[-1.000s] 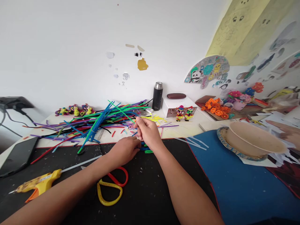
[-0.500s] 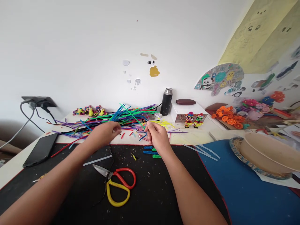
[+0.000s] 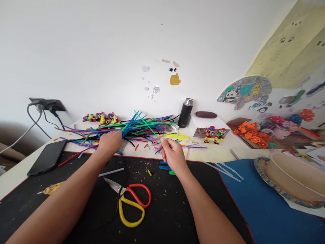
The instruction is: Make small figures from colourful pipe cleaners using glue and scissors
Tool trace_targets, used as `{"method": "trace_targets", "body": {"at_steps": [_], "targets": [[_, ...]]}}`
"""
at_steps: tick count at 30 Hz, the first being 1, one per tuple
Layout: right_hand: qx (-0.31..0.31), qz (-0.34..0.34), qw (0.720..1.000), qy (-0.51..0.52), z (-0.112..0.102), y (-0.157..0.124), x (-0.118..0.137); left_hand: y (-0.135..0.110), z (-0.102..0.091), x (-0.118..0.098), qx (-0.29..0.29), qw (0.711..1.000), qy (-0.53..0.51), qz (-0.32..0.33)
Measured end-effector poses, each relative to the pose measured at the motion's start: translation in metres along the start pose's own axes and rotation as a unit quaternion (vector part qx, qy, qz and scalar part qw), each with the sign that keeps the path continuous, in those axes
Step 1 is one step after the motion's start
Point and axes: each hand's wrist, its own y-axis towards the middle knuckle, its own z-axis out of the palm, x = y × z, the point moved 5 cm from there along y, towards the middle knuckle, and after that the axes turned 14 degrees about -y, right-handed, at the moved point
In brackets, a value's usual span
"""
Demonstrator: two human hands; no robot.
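A heap of coloured pipe cleaners [image 3: 137,127] lies across the white table [image 3: 33,167] beyond a black mat [image 3: 167,210]. My left hand [image 3: 109,142] reaches into the near side of that heap, fingers curled down among the blue and black stems. My right hand [image 3: 172,154] hovers at the mat's far edge, its fingers pinched on a thin green pipe cleaner [image 3: 147,126] that slants up to the left. Short blue and green cut pieces [image 3: 164,167] lie just beneath my right hand.
Red-and-yellow scissors [image 3: 132,200] lie open on the mat. A yellow glue gun [image 3: 52,188] and a black phone [image 3: 47,157] are at the left. A black flask [image 3: 186,113], small figures [image 3: 214,134], orange flowers [image 3: 254,134] and a bowl [image 3: 291,174] on blue cloth stand right.
My left hand has left the cut pieces beside my right hand and moved up-left into the pipe cleaner heap. The view has swung leftward. My right hand keeps its pinch.
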Motion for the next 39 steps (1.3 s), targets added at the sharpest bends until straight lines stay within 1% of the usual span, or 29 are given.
{"method": "trace_targets", "body": {"at_steps": [6,10,12,14,15,16,17,18,20,25,30,31,35,39], "targets": [[0.001,-0.006,1.0,-0.03,0.003,-0.001,-0.001,0.001,-0.001,0.002,-0.009,1.0,-0.016,-0.021],[0.006,-0.01,0.999,-0.03,0.005,-0.002,-0.003,-0.004,-0.009,0.002,-0.021,0.999,-0.026,-0.03],[0.014,-0.014,0.999,-0.038,0.007,-0.003,-0.004,-0.007,-0.019,0.003,-0.052,0.998,-0.032,-0.031],[0.019,-0.02,0.998,-0.053,0.008,-0.003,-0.005,-0.007,-0.033,0.006,-0.11,0.993,-0.034,-0.024],[0.021,-0.022,0.998,-0.06,0.009,-0.003,-0.005,-0.006,-0.038,0.007,-0.13,0.991,-0.033,-0.015],[0.022,-0.024,0.997,-0.065,0.01,-0.004,-0.005,-0.003,-0.041,0.009,-0.13,0.991,-0.032,-0.008],[0.023,-0.024,0.997,-0.069,0.01,-0.004,-0.006,0.0,-0.04,0.012,-0.106,0.994,-0.037,-0.012],[0.024,-0.024,0.997,-0.073,0.01,-0.004,-0.006,0.004,-0.037,0.015,-0.071,0.996,-0.051,-0.022],[0.025,-0.024,0.996,-0.083,0.011,-0.005,-0.006,0.009,-0.032,0.018,-0.037,0.997,-0.065,-0.025],[0.027,-0.036,0.991,-0.129,0.011,-0.007,-0.001,0.012,-0.025,0.02,-0.028,0.997,-0.062,-0.025],[0.037,-0.049,0.985,-0.162,0.014,-0.008,0.002,0.019,-0.029,0.024,-0.025,0.998,-0.061,-0.002],[0.04,-0.052,0.984,-0.167,0.015,-0.008,0.002,0.022,-0.029,0.026,-0.02,0.998,-0.063,0.007],[0.046,-0.061,0.98,-0.186,0.017,-0.009,0.002,0.034,-0.026,0.038,0.02,0.996,-0.09,0.0],[0.047,-0.084,0.973,-0.21,0.019,-0.01,0.004,0.038,-0.019,0.043,0.051,0.989,-0.136,-0.008]]}}
